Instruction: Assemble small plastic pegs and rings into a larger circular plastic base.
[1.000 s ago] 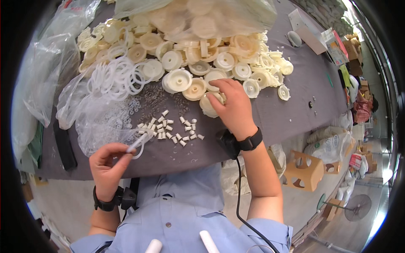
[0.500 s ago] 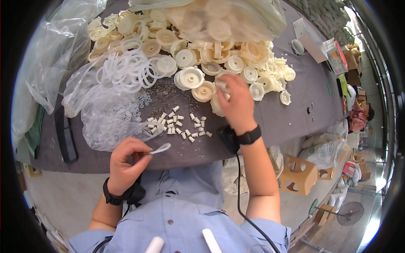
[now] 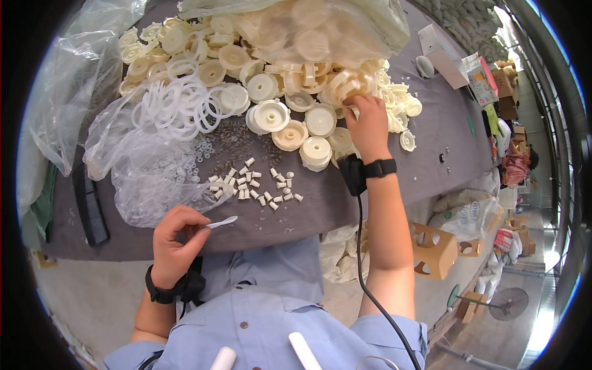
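A thin white plastic ring [image 3: 223,222], seen nearly edge-on, is pinched between the thumb and fingertips of my left hand [image 3: 177,237] by the table's near edge. My right hand [image 3: 370,126] reaches into the near right side of a heap of cream plastic wheels [image 3: 233,57]. Its bent fingers grip a cream plastic wheel [image 3: 349,86], partly covered by the fingertips. Just left of that hand stand short stacks of round cream wheels [image 3: 316,152]. Small white spool-shaped plugs [image 3: 254,183] lie scattered between my hands.
White rings [image 3: 176,108] spill from a clear bag [image 3: 142,191] of small translucent washers. Tiny dark clear pieces [image 3: 229,145] lie beside it. A larger plastic bag [image 3: 320,28] covers the far wheels. A black tray [image 3: 91,206] sits left; a white box [image 3: 439,55] stands far right.
My right hand has moved right and farther into the heap, from the stacked wheels to the cream wheel. The ring in my left hand has turned and looks narrower.
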`<state>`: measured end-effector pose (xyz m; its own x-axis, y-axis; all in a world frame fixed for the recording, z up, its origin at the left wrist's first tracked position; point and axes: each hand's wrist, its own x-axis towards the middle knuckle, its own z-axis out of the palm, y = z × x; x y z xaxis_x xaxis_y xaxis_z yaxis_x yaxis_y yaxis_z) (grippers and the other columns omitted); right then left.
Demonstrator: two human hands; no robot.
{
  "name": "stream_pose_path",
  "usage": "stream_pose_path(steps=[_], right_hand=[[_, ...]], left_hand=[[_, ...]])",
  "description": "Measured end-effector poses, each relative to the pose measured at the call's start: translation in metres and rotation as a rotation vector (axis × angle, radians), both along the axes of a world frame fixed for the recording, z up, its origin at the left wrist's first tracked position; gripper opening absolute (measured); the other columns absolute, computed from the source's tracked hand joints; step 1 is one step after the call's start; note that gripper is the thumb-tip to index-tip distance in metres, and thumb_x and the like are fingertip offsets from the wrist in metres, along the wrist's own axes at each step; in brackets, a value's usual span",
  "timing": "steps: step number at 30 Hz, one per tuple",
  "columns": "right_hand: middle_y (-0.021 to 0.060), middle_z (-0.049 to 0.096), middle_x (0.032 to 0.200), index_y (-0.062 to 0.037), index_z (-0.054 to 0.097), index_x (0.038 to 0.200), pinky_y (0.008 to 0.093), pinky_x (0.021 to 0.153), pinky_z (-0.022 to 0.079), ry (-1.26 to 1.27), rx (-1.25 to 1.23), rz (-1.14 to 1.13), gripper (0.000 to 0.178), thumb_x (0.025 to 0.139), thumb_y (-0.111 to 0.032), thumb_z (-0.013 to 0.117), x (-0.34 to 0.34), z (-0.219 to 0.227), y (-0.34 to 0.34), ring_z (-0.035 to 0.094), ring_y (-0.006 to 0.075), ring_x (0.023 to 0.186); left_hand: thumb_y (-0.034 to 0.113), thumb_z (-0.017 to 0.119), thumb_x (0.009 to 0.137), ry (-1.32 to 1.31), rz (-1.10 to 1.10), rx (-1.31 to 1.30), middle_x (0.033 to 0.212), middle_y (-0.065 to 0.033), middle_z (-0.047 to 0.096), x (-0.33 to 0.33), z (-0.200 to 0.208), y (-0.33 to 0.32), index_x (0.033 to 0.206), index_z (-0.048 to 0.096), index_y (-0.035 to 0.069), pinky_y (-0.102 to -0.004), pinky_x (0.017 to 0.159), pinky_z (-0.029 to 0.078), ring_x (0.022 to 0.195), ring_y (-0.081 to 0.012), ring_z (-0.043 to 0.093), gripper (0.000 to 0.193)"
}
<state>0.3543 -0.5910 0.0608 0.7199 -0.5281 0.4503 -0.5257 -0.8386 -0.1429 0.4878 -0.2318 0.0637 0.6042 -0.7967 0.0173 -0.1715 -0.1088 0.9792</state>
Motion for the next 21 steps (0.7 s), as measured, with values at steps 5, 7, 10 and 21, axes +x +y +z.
stream_pose_path(steps=[5, 7, 10, 21], right_hand=[[0.0071, 0.062, 0.087, -0.0087, 0.064, 0.087, 0.0376, 0.075, 0.046, -0.062, 0.062, 0.016, 0.016, 0.072, -0.009, 0.063, -0.007, -0.003, 0.012, 0.053, 0.0289, 0.087], [0.0074, 0.064, 0.087, -0.0066, 0.065, 0.091, 0.0371, 0.074, 0.046, 0.024, 0.254, -0.127, 0.018, 0.075, -0.014, 0.062, -0.004, 0.010, 0.019, 0.056, 0.0275, 0.085], [0.0087, 0.066, 0.086, -0.0046, 0.065, 0.091, 0.0357, 0.072, 0.047, -0.170, 0.407, -0.136, 0.021, 0.079, -0.021, 0.060, 0.010, 0.024, 0.020, 0.060, 0.0266, 0.080], [0.0157, 0.064, 0.077, -0.0007, 0.064, 0.080, 0.0385, 0.063, 0.048, 0.278, 0.543, -0.360, 0.040, 0.073, -0.040, 0.064, 0.001, 0.024, 0.045, 0.062, 0.0310, 0.072]], left_hand=[[-0.009, 0.061, 0.069, 0.013, -0.018, 0.023, 0.080, -0.0028, 0.054, 0.001, 0.004, -0.004, 0.082, 0.060, 0.001, -0.0186, 0.056, 0.038, 0.065, -0.0062, 0.049, 0.016], [-0.009, 0.060, 0.069, 0.026, -0.028, 0.036, 0.081, -0.0031, 0.054, 0.001, 0.004, -0.006, 0.081, 0.059, 0.001, -0.0186, 0.058, 0.039, 0.067, -0.0065, 0.049, 0.016], [-0.009, 0.060, 0.069, 0.013, -0.045, 0.039, 0.082, -0.0031, 0.054, -0.001, 0.004, -0.008, 0.082, 0.059, 0.001, -0.0183, 0.059, 0.039, 0.067, -0.0065, 0.050, 0.016], [-0.009, 0.061, 0.071, 0.064, -0.034, 0.018, 0.080, -0.0028, 0.054, -0.003, -0.006, -0.002, 0.082, 0.060, 0.000, -0.0186, 0.056, 0.040, 0.064, -0.0066, 0.052, 0.015]])
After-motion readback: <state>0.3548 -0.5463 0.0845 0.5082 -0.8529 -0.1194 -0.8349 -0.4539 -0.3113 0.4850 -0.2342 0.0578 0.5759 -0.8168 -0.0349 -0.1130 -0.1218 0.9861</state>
